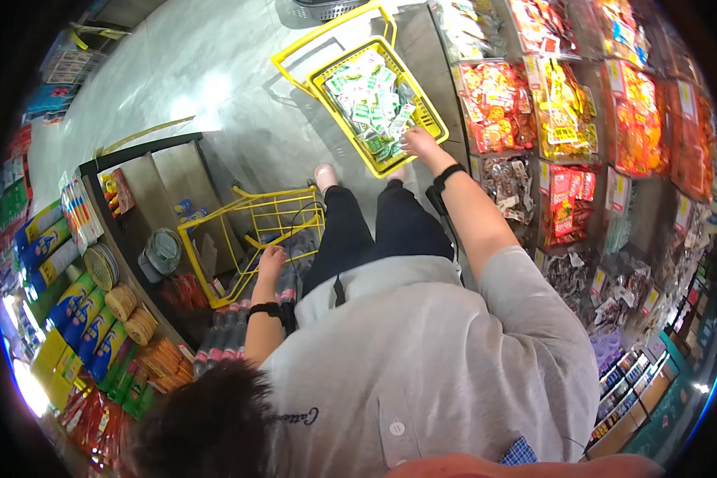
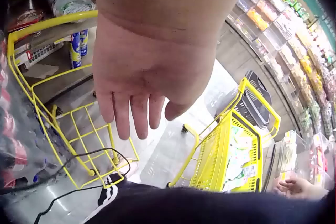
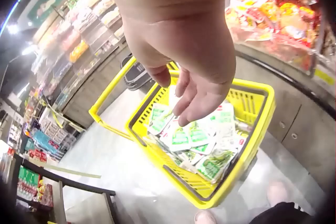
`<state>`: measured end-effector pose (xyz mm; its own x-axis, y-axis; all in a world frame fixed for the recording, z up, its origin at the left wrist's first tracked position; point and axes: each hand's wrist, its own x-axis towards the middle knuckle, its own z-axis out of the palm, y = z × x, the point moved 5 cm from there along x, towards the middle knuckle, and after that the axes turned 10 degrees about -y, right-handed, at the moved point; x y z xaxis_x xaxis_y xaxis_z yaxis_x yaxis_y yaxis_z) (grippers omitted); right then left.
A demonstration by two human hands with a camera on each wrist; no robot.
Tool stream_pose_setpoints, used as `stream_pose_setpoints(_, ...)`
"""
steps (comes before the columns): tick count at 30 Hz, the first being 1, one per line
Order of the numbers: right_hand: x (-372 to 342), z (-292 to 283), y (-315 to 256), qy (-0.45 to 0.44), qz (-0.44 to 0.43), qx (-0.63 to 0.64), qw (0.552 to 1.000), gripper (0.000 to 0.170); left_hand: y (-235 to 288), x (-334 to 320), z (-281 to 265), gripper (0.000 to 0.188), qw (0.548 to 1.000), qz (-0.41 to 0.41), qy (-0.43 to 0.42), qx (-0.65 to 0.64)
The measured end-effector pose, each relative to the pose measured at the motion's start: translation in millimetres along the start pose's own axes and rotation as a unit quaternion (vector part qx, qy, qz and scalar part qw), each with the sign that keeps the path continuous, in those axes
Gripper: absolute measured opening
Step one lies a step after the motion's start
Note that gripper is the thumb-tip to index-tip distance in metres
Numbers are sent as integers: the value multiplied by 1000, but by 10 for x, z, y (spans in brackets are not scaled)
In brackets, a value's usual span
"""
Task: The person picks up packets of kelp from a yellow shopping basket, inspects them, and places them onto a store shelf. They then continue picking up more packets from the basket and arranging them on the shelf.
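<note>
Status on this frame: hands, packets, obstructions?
Left hand empty, fingers extended. Right hand over yellow basket, no grip visible. Green-and-white packets heaped inside. No obstruction seen between right hand and packets.

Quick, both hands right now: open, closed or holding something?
Left hand: open, holding nothing.
Right hand: open, loosely relaxed by the yellow basket, nothing visibly held.

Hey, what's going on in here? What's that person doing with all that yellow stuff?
A person in a grey shirt is standing in a shop aisle. Their right hand hangs over a yellow basket with lots of green-and-white packets inside; no packet can be seen in the fingers. Their left hand is empty, near a yellow wire frame. Colourful bags fill the shelf beside the basket.
</note>
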<state>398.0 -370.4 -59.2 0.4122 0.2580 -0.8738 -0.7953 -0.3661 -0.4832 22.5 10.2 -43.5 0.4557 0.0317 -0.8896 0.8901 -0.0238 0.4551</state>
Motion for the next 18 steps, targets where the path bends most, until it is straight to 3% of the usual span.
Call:
stream_pose_setpoints(2, 251, -193, -6, 63, -26, -118, 991, 41, 96, -2, 261, 19, 997, 50, 51, -8)
stream_pose_setpoints(3, 1031, 830, -57, -16, -4, -166, 986, 52, 61, -210, -581, 17, 995, 1, 102, -9)
stream_pose_setpoints(6, 1819, 582, -269, 93, -14, -189, 977, 76, 115, 348, 26, 13, 986, 14, 74, -148)
stream_pose_setpoints(8, 2225, 736, -354, 125, 2, -201, 972, 96, 257, 548, 227, 10, 970, 17, 70, -231)
stream_pose_setpoints(9, 2354, 755, -337, 163, 20, -227, 960, 97, 393, 609, 340, 12, 979, 16, 69, -192)
stream_pose_setpoints(11, 2488, 820, -343, 239, 55, -278, 929, 99, 175, 943, 634, 11, 975, 51, 33, -212)
stream_pose_setpoints(12, 2642, 848, -229, 264, 50, -299, 916, 100, 221, 1063, 778, 12, 961, 45, -16, -273)
stream_pose_setpoints(15, 2602, 900, -152, 253, 37, -347, 902, 107, 905, 1171, 959, 13, 981, 64, -26, -180)
stream_pose_setpoints(16, 2619, 820, -130, 247, 2, -393, 886, 93, 1004, 1250, 989, 13, 987, 35, -20, -159)
stream_pose_setpoints(18, 2650, 552, -38, 195, -4, -361, 912, 81, 1163, 1373, 1000, 12, 984, 79, -18, -160)
